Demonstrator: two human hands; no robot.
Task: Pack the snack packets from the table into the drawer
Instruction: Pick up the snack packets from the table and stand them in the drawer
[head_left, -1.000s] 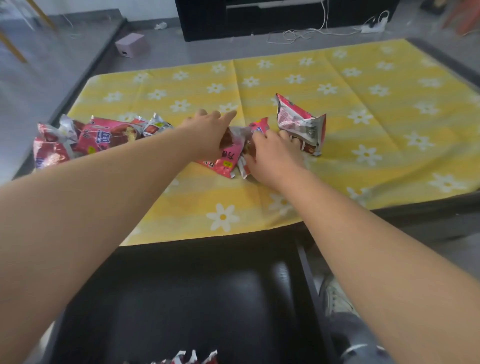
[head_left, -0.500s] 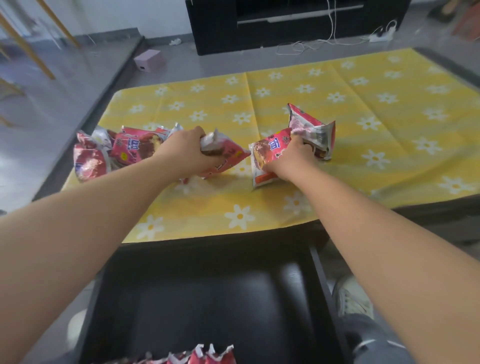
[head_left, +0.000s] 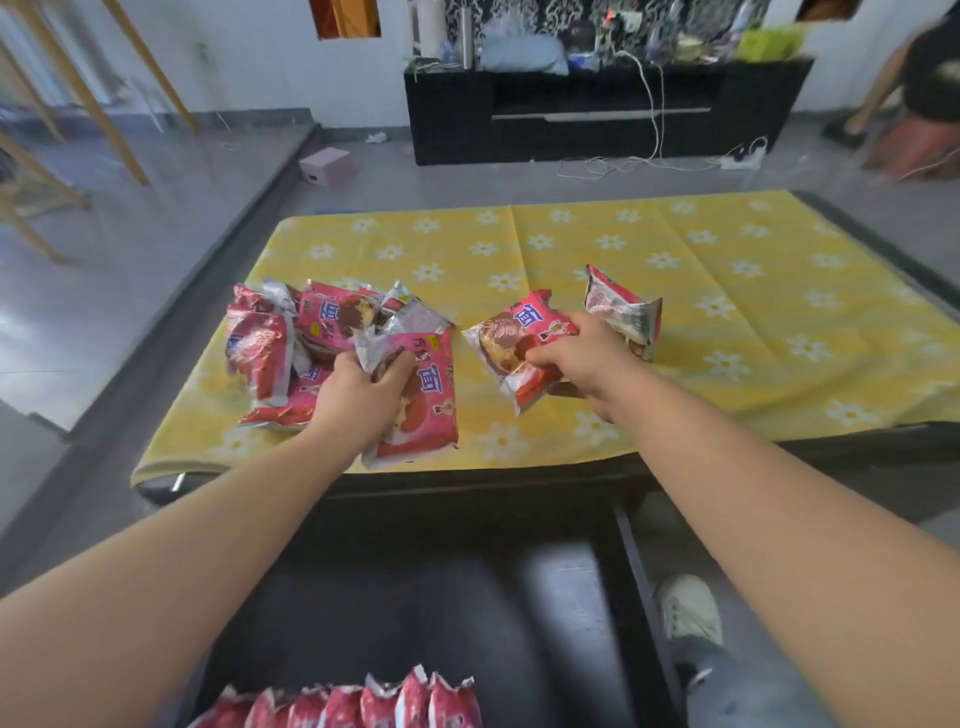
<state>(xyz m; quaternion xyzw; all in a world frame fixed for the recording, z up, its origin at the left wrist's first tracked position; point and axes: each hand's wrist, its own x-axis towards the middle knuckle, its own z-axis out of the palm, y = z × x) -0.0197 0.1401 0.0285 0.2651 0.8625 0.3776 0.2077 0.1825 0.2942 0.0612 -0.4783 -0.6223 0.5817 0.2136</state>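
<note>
My left hand (head_left: 358, 395) grips a pink snack packet (head_left: 426, 405) above the near part of the yellow flowered tablecloth (head_left: 727, 291). In my right hand (head_left: 582, 364) is a second pink packet (head_left: 514, 338), held by its right side and lifted off the cloth. Just behind that hand one more packet (head_left: 626, 306) stands on the cloth. Several packets lie in a heap (head_left: 291, 338) at the table's left. The black drawer (head_left: 467, 597) is pulled out below the table, with a row of several packets (head_left: 363, 701) standing at its near end.
My shoe (head_left: 691, 608) rests on the floor right of the drawer. A black TV cabinet (head_left: 597, 114) and cables stand beyond the table. A small pink box (head_left: 327, 165) sits on the floor at the back left. Wooden legs rise at far left.
Both hands closed on a packet each and drew them toward the table's near edge, lifting them off the cloth. The view tilted up, showing more of the room.
</note>
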